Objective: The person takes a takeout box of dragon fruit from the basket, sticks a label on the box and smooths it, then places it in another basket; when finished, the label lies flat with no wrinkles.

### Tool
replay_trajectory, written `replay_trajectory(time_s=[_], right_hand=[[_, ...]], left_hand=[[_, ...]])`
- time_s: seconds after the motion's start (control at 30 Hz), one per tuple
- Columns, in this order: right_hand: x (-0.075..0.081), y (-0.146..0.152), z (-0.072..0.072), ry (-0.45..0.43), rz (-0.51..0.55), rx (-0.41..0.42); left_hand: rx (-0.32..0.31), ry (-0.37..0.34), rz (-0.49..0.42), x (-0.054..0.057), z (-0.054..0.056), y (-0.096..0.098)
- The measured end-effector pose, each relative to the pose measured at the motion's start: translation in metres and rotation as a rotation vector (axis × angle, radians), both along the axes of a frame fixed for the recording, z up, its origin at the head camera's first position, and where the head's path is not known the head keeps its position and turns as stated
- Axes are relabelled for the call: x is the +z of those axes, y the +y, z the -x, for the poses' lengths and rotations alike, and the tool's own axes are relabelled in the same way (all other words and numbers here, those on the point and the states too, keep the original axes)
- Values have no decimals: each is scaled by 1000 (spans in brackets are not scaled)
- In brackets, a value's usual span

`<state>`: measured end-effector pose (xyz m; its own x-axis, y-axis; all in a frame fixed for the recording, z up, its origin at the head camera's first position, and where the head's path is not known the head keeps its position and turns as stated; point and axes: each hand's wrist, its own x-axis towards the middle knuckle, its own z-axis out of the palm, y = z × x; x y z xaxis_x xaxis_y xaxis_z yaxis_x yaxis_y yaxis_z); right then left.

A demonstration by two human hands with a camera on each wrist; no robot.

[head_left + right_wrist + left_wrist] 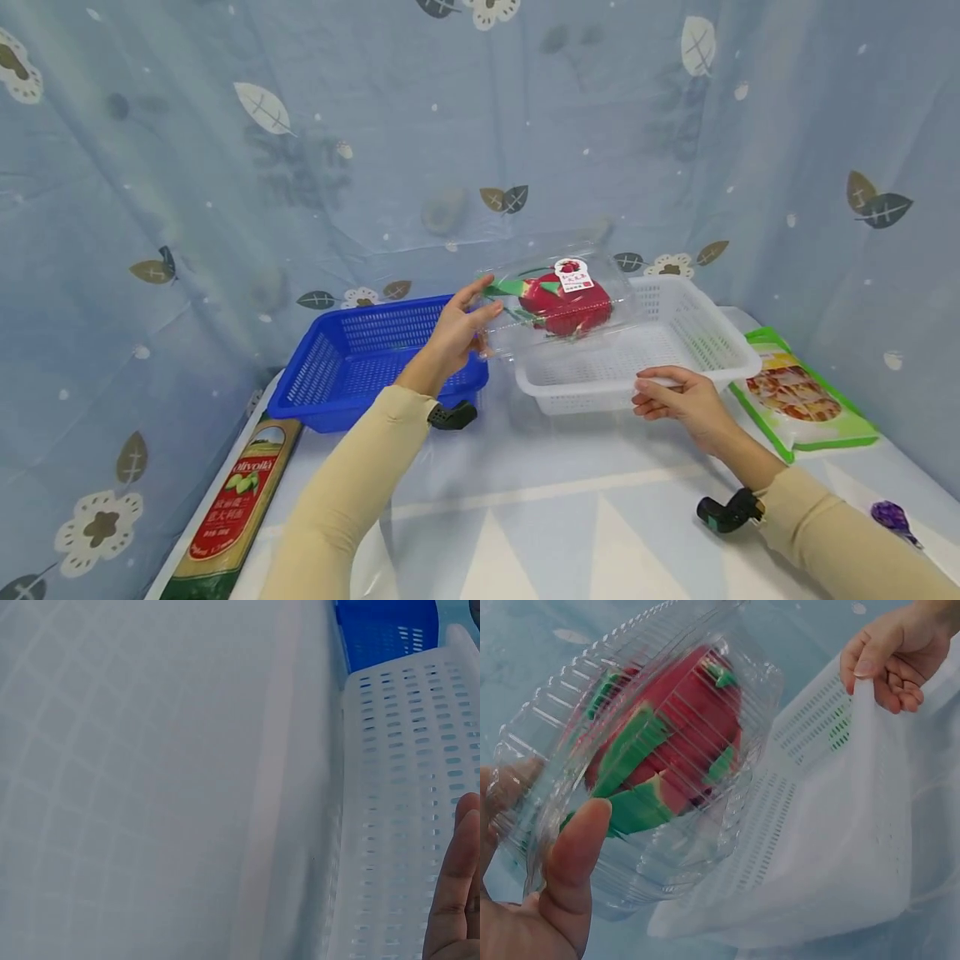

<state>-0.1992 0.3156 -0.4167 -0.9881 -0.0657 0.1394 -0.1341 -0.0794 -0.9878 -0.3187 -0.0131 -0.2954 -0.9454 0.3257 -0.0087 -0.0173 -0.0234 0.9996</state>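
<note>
My left hand [453,333] grips one end of a clear plastic clamshell box [727,817], thumb on the near side. Inside the box lies a red dragon fruit [573,310] with green scales; a white label is stuck on the lid. The box is tilted and held up over the left part of a white perforated basket [600,400]. With thumb and fingers, my right hand [682,404] pinches the near rim of that basket. The right wrist view shows only some fingers [454,900] beside the basket's slotted wall.
A blue basket [300,408] stands left of the white one. An olivoilà pasta pack [236,504] lies at the left table edge. On the right are a green-edged food bag [806,400] and a small purple object [892,518]. A patterned curtain [420,150] hangs behind.
</note>
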Motion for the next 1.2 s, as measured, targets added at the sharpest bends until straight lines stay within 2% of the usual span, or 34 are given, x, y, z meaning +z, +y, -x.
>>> replay_trajectory(time_s=[0.2,0.47,0.67,0.87,1.03,1.2], right_hand=[[-4,-1,-2,-33,-26,-3],[-1,-2,2,-37,-29,-6],[0,-5,3,-55,-33,2],[1,-4,2,-58,-34,-16],[4,0,2,-57,-43,-36],[5,2,1,-62,-44,-34]], left_hand=[[-47,-43,2,-9,14,28],[-69,-46,19,-21,30,66],[-69,-77,38,-37,41,85],[-75,-104,65,-47,45,96],[-86,-104,80,-49,46,106],[-94,-134,108,-50,46,113]])
